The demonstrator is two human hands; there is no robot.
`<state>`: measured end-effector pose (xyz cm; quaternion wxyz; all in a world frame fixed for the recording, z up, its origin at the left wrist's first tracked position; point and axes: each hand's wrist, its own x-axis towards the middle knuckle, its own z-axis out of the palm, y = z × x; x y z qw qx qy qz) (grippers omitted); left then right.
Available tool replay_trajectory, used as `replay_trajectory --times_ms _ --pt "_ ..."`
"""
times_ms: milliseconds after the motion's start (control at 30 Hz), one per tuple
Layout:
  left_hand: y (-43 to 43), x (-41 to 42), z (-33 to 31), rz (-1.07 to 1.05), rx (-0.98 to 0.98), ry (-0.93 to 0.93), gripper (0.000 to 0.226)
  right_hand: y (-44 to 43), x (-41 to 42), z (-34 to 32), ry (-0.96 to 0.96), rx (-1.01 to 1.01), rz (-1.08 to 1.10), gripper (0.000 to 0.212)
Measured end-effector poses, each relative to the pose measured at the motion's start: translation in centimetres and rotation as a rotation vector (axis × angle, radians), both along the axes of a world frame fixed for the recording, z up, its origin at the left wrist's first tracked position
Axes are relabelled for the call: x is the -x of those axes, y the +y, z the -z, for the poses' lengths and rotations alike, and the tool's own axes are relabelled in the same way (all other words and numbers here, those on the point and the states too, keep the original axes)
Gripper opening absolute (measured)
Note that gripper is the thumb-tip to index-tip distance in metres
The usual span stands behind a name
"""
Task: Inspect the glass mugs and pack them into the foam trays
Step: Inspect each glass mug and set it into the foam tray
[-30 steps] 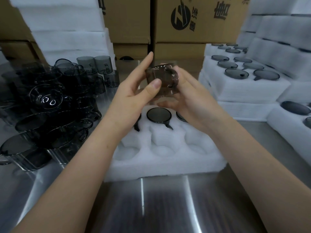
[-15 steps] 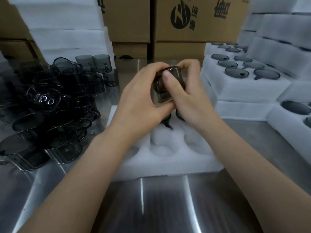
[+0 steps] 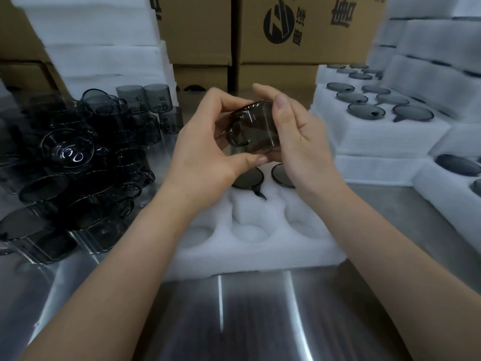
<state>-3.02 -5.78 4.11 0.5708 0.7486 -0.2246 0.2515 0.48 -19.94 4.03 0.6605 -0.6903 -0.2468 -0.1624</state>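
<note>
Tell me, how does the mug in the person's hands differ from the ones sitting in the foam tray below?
The held mug is up in the air, tipped on its side with its handle showing; a packed mug sits sunk in the foam tray, only a round face and handle tip visible. Both are dark smoky glass.

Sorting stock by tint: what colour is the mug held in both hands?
The mug is smoky, brownish-grey see-through glass, seen in the head view.

A brushed steel tabletop [image 3: 260, 321] filled the near edge, throwing back pale streaks of overhead light. Brown cardboard boxes [image 3: 299, 29] with black printed logos stood stacked like a wall along its far edge. More boxes [image 3: 23, 71] sat dim at the far left corner.
</note>
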Motion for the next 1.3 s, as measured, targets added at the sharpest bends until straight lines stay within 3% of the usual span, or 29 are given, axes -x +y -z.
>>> replay_trajectory --times_ms 200,433,600,667,967,1067,1233,1300 --pt "0.2 -0.5 0.5 0.077 0.058 -0.017 0.058 -0.1 -0.2 -0.2 0.150 -0.101 -0.062 0.033" --pt "0.1 -0.3 0.6 -0.010 -0.020 0.017 0.066 -0.3 -1.0 -0.4 0.506 -0.240 -0.506 0.057" --pt "-0.3 0.1 0.2 -0.202 -0.284 0.010 0.069 -0.4 -0.8 0.1 0.305 -0.169 -0.265 0.034" --pt "-0.6 0.2 0.0 -0.269 -0.346 -0.040 0.069 -0.1 -0.5 0.1 0.265 -0.169 -0.225 0.034" --pt "0.0 0.5 -0.1 -0.169 -0.293 -0.122 0.072 -0.7 -0.6 -0.3 0.344 -0.285 -0.254 0.036" --pt "0.3 0.3 0.1 -0.144 -0.266 -0.130 0.074 -0.8 -1.0 -0.4 0.457 -0.324 -0.400 0.040" --pt "0.2 0.2 0.3 -0.083 -0.173 -0.109 0.073 -0.9 -1.2 -0.4 0.677 -0.328 -0.893 0.062" --pt "0.0 0.3 0.3 -0.049 -0.169 -0.081 0.076 -1.0 -1.2 -0.4 0.695 -0.319 -0.906 0.058"
